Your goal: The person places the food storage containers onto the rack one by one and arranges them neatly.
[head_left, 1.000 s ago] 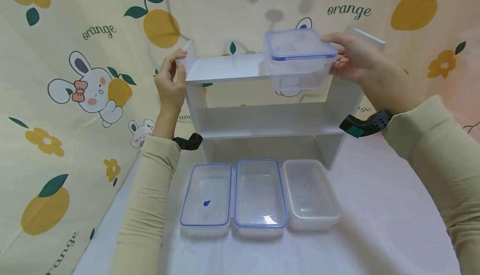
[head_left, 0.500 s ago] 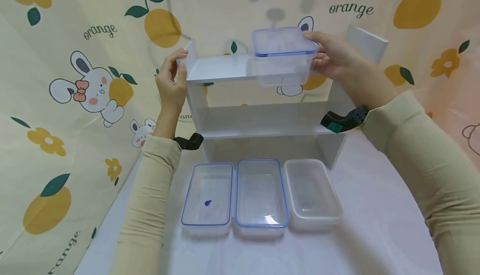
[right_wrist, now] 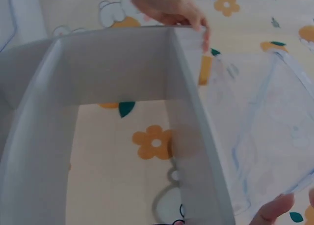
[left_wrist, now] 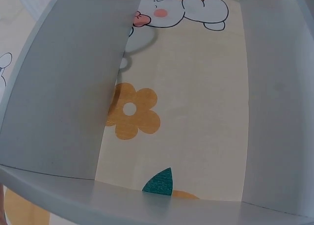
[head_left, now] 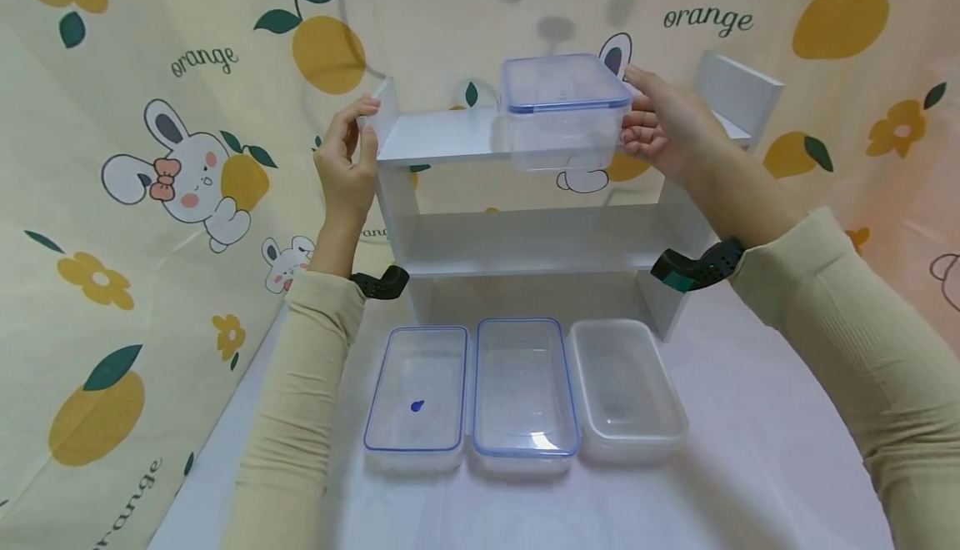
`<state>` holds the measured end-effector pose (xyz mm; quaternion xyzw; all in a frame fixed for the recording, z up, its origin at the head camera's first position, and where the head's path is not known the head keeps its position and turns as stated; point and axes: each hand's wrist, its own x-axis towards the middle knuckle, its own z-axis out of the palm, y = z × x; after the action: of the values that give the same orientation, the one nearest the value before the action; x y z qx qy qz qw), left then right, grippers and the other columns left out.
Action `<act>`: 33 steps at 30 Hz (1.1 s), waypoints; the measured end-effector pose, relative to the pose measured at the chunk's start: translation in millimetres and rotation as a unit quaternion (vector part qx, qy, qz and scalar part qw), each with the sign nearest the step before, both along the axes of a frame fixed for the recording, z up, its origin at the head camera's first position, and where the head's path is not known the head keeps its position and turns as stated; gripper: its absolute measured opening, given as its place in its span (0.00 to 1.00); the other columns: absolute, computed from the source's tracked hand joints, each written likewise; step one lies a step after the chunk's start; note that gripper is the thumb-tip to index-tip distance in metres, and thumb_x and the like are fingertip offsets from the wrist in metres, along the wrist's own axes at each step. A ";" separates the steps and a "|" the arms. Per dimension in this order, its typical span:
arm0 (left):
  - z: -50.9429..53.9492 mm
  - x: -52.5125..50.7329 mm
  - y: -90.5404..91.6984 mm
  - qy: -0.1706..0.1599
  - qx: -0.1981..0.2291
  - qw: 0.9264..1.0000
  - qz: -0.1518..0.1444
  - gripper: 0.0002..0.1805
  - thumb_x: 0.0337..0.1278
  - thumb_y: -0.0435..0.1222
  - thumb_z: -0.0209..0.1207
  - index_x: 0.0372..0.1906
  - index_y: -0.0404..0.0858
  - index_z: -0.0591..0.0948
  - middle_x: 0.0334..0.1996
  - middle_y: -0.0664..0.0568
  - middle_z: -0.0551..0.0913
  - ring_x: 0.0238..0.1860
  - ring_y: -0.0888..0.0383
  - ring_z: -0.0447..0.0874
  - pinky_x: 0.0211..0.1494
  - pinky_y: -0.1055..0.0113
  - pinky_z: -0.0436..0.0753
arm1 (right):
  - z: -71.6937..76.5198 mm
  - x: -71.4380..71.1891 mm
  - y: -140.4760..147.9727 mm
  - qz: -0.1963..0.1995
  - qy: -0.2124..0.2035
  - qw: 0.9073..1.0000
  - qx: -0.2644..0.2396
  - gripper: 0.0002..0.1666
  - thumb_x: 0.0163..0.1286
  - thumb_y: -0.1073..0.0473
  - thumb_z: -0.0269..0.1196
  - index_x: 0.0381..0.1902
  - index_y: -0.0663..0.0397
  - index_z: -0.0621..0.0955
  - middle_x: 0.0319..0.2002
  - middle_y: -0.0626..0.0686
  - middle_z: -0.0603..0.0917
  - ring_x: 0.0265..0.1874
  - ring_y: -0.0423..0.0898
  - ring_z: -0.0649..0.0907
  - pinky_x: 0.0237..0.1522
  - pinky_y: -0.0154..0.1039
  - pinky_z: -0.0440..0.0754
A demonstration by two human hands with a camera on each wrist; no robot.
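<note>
Orange-print cloth [head_left: 465,0] backs a white shelf [head_left: 540,242]; in head view, 1 lidded box [head_left: 562,129] overlaps its top board [head_left: 442,135], left of the nearer right hand [head_left: 675,129], which holds its side; the left hand [head_left: 347,154] grips the left panel [head_left: 386,118].

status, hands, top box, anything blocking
Left hand grips white rectangular shelf unit. Right hand beside clear blue-lidded plastic box, contact unclear. Box at unit's top front edge. Three clear plastic tubs on white tabletop below, apparently not blocking.
</note>
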<state>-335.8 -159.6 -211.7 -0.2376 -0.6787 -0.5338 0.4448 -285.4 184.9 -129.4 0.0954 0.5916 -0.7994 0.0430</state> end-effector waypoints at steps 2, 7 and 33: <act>0.7 0.2 0.3 0.000 -0.001 1.000 0.000 0.15 0.63 0.31 0.48 0.47 0.27 0.78 0.55 0.40 0.82 0.65 0.57 0.77 0.72 0.69 0.72 | -4.4 6.0 -1.1 -0.013 0.026 1.000 0.012 0.24 0.60 0.42 0.66 0.43 0.50 0.73 0.27 0.49 0.77 0.21 0.43 0.75 0.23 0.29 0.79; 1.2 0.6 0.5 -0.003 0.000 1.000 0.004 0.15 0.63 0.32 0.48 0.48 0.28 0.78 0.55 0.41 0.82 0.65 0.58 0.77 0.72 0.70 0.72 | -20.4 22.8 -5.9 -0.026 0.164 0.985 0.053 0.18 0.67 0.47 0.61 0.32 0.57 0.76 0.20 0.48 0.78 0.16 0.42 0.78 0.21 0.28 0.81; 0.5 0.2 1.5 -0.005 0.012 1.000 -0.001 0.14 0.63 0.31 0.48 0.47 0.28 0.79 0.54 0.40 0.83 0.65 0.58 0.77 0.72 0.70 0.72 | -63.0 41.6 -26.2 -0.225 0.554 0.677 0.429 0.24 0.64 0.61 0.59 0.57 0.65 0.75 0.57 0.63 0.77 0.59 0.55 0.77 0.62 0.34 0.74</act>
<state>-335.6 -158.1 -211.2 -0.2301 -0.6744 -0.5437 0.4434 -243.9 158.8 -192.4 -0.2265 0.7455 -0.3502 -0.5199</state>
